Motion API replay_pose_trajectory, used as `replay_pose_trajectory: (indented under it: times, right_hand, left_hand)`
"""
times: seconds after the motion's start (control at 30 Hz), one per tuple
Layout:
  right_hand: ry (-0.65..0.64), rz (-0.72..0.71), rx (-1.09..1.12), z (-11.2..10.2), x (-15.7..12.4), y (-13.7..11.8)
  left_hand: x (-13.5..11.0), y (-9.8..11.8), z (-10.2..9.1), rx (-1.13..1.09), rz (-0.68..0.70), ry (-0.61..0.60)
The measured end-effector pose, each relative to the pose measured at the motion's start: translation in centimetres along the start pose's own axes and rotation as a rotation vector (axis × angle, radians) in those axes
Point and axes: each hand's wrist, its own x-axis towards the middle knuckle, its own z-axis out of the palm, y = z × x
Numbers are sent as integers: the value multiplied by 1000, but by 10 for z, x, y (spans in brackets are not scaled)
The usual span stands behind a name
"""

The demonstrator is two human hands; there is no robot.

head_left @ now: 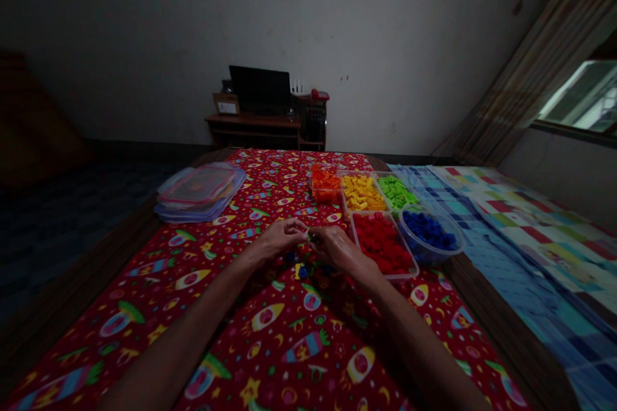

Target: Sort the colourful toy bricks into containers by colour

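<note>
While I watch thru the head cam, the only view I've got, my L hand [284,236] and R hand [335,245] meet nearly tip to tip over the patterned cloth [231,347]. A small greenish bit [309,235] shows between the fingertips; it's tiny and dim, so I can't tell which hand has it pinched, or if either is fully closed. R fingers curl down, L fingers reach across, fairly straight.

Just below the grip, on the cloth, lie a few loose pieces [302,271], yellow and blue ones clearest, others in shadow. To the R of the grip, near the R wrist, sit the red pieces [383,244] in their tub, w/ blue pieces [429,231] in a round tub beyond; yellow pieces [362,194] are farther off.

Handling, my guess: hard plastic, v. light, stiff, a bit slick, not fragile but easy to drop or flick away. I'd take opposite side faces btwn thumb & index pads, keeping tips off top & bottom.
</note>
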Motion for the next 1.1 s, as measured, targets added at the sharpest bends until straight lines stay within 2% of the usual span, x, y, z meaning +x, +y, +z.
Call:
replay_pose_trajectory:
  times: [0.07,0.13,0.3,0.4,0.5,0.57,0.7,0.83,1.0,1.1]
  right_hand:
    - [28,15,-21,-11,0,9]
    - [41,85,-76,-32,3,22]
    - [-26,381,-456,-104,13,80]
    - [-64,579,-649,-140,18,117]
    - [-40,658,-703,-161,23,145]
    - [-18,671,-713,-168,26,154]
    - [59,623,-677,-170,27,145]
    - [87,414,-512,-153,18,102]
    - [9,208,-221,-104,0,36]
    - [-82,77,-110,-68,-14,13]
  left_hand:
    - [2,0,-1,87,53,34]
    - [3,-2,-4,160,95,81]
    - [6,-11,-11,207,96,112]
    - [7,-13,-11,186,88,111]
    - [5,-11,-11,201,81,99]
    - [4,-11,-11,223,74,84]
    - [4,-16,-15,272,87,17]
    - [1,-17,-23,439,117,-25]
    - [-9,-11,-29,604,55,-107]
    - [-12,-9,-25,651,18,-182]
